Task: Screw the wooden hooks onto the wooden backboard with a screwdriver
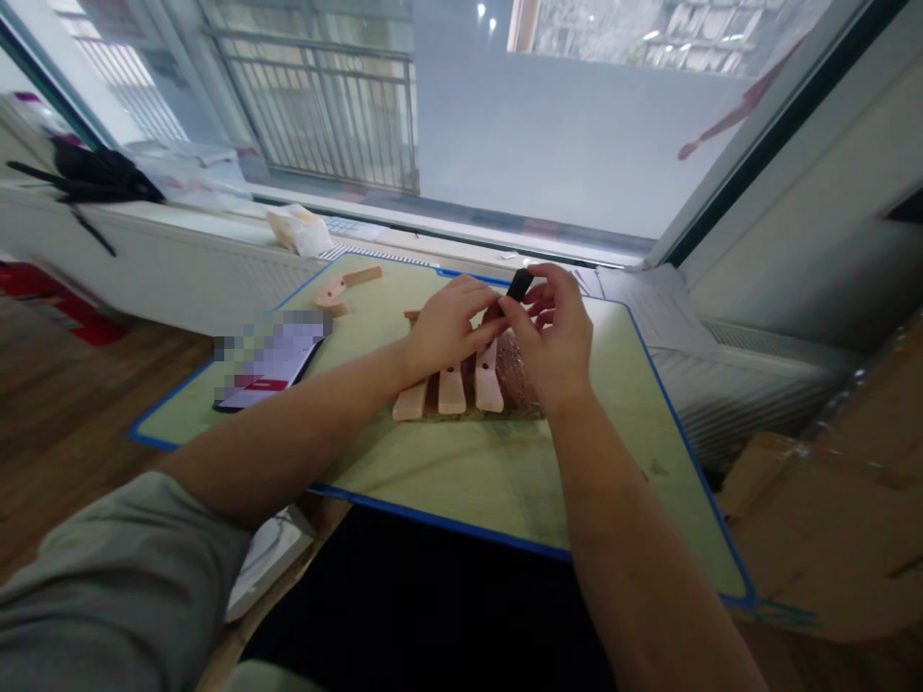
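Note:
Three pale wooden slats (451, 389) lie side by side on a green mat (461, 471) with a blue border. My left hand (447, 327) rests over their far ends, fingers curled down onto the wood. My right hand (552, 336) is just to the right, its thumb and fingers pinched on a small black piece (518, 284) held above the slats. A clear plastic bag (515, 380) lies under my right hand, beside the slats.
Two more wooden pieces (342, 288) lie at the mat's far left. A phone (270, 370) rests on its left edge. A window sill and window run behind. Brown cardboard (829, 519) lies to the right, a wooden floor to the left.

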`<move>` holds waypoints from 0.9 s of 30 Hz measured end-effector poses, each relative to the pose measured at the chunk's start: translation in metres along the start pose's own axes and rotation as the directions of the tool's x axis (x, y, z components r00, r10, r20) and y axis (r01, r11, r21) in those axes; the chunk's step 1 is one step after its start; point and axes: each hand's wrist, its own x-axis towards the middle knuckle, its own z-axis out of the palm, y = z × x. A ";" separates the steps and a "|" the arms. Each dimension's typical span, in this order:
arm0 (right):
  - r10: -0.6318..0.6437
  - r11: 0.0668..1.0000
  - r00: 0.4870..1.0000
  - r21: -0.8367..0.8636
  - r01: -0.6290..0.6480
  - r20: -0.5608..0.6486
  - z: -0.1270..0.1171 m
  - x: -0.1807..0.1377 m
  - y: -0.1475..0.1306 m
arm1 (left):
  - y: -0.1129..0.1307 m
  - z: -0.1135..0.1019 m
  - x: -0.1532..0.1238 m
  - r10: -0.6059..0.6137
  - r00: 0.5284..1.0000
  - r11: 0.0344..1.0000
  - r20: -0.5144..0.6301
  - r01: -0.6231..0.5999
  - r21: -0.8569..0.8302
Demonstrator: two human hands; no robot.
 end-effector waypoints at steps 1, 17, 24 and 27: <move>-0.003 1.000 1.000 0.001 0.003 0.003 0.000 -0.001 -0.001 | 0.000 -0.001 0.000 0.007 1.000 1.000 0.005 -0.007 -0.006; 0.052 0.998 0.999 0.037 -0.053 0.011 -0.001 0.000 -0.002 | -0.001 0.001 -0.002 0.029 0.999 1.000 0.034 -0.030 0.007; 0.009 0.999 0.996 0.049 -0.013 0.085 0.000 -0.003 -0.005 | 0.003 -0.003 0.000 0.034 0.998 0.999 0.050 -0.034 -0.005; 0.025 0.999 0.998 0.045 -0.028 0.064 -0.001 -0.001 -0.004 | 0.002 0.000 0.000 0.009 1.000 1.000 -0.003 -0.009 0.010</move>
